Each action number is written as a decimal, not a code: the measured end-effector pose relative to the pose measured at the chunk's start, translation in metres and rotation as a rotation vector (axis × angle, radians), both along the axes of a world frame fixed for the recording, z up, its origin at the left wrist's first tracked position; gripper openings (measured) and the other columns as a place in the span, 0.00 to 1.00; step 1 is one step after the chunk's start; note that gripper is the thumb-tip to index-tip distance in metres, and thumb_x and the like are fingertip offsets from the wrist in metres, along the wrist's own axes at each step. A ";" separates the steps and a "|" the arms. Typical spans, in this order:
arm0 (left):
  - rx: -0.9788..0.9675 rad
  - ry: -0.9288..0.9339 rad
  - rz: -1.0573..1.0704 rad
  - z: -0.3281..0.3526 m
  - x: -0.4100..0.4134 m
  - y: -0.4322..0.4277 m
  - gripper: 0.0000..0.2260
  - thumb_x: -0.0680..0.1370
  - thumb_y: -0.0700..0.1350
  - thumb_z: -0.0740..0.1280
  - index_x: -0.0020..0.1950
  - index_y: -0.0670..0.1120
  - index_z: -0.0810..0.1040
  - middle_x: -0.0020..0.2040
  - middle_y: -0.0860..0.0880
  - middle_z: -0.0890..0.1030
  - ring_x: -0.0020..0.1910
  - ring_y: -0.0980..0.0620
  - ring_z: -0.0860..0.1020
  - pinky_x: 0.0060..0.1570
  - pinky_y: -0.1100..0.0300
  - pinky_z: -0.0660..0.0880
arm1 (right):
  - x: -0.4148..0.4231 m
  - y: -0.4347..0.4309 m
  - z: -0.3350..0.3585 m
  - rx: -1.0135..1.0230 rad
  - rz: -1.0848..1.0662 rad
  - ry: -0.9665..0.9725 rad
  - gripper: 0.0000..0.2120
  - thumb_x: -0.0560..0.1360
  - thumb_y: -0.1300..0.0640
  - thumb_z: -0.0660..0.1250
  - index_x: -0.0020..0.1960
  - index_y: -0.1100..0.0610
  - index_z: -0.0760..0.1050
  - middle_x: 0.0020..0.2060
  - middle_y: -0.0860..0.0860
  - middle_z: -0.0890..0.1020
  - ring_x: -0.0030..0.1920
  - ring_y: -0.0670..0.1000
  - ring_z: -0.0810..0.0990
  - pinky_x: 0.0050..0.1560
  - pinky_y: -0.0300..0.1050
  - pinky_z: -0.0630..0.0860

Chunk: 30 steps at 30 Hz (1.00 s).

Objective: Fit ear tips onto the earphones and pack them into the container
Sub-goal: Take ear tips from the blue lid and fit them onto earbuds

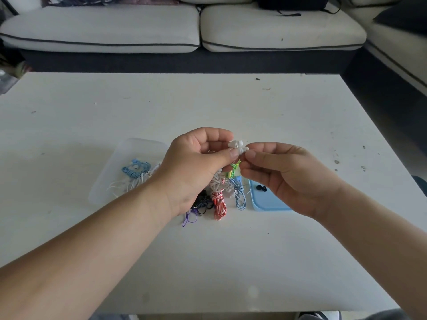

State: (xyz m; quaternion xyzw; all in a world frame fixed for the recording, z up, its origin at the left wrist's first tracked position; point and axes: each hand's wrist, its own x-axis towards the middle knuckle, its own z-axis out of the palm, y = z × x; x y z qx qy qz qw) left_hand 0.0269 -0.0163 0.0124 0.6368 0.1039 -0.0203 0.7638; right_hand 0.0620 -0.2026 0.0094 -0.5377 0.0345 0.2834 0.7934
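My left hand (198, 162) holds a pair of white earphones (235, 144) above the table, thumb and fingers curled round them. My right hand (282, 174) pinches a small white ear tip (245, 149) against the lower earbud. Below the hands lies a pile of bundled earphones: white (219, 181), red-and-white (219, 203), blue (240, 197), green (233, 168), black (203, 200) and purple (190, 217). A clear plastic container (129, 153) at the left holds blue (135, 170) and white earphones. Black ear tips (261, 188) sit on a blue lid (268, 202) at the right.
The white table (208, 262) is scuffed, with small specks toward its far right. A grey-white sofa (184, 26) runs along the far side beyond the table edge, and another seat stands at the right.
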 end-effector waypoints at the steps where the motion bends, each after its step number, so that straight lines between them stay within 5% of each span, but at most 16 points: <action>1: 0.008 -0.006 0.009 0.000 0.000 0.000 0.12 0.74 0.32 0.76 0.55 0.44 0.83 0.45 0.46 0.86 0.44 0.50 0.85 0.45 0.59 0.80 | -0.001 0.001 0.000 -0.005 -0.012 -0.007 0.18 0.71 0.66 0.72 0.59 0.73 0.78 0.44 0.61 0.85 0.43 0.54 0.86 0.45 0.42 0.83; 6: 0.038 -0.040 0.058 -0.002 -0.001 -0.002 0.12 0.74 0.32 0.76 0.55 0.43 0.83 0.44 0.47 0.86 0.43 0.51 0.85 0.45 0.60 0.81 | -0.005 0.007 -0.001 -0.031 -0.079 -0.053 0.18 0.67 0.66 0.74 0.55 0.72 0.80 0.47 0.65 0.85 0.45 0.58 0.86 0.50 0.47 0.84; 12: 0.052 -0.047 0.091 -0.003 -0.002 -0.003 0.12 0.74 0.32 0.75 0.55 0.43 0.83 0.44 0.46 0.86 0.41 0.52 0.85 0.44 0.62 0.81 | -0.013 0.014 -0.006 -0.122 -0.158 -0.126 0.10 0.74 0.69 0.72 0.55 0.71 0.82 0.51 0.70 0.84 0.49 0.63 0.85 0.51 0.47 0.84; 19: -0.006 -0.011 0.075 0.002 -0.002 -0.002 0.12 0.73 0.32 0.76 0.53 0.43 0.83 0.44 0.46 0.86 0.41 0.50 0.85 0.43 0.61 0.81 | -0.011 0.012 0.001 -0.117 -0.144 -0.095 0.06 0.77 0.66 0.70 0.52 0.68 0.82 0.41 0.60 0.83 0.39 0.54 0.83 0.44 0.45 0.83; 30: -0.055 0.011 -0.014 0.001 -0.005 -0.003 0.12 0.75 0.32 0.74 0.56 0.42 0.83 0.46 0.45 0.87 0.44 0.50 0.85 0.44 0.63 0.80 | -0.007 0.002 -0.001 -0.051 -0.012 -0.084 0.06 0.78 0.66 0.67 0.52 0.67 0.81 0.39 0.59 0.83 0.40 0.53 0.83 0.41 0.42 0.82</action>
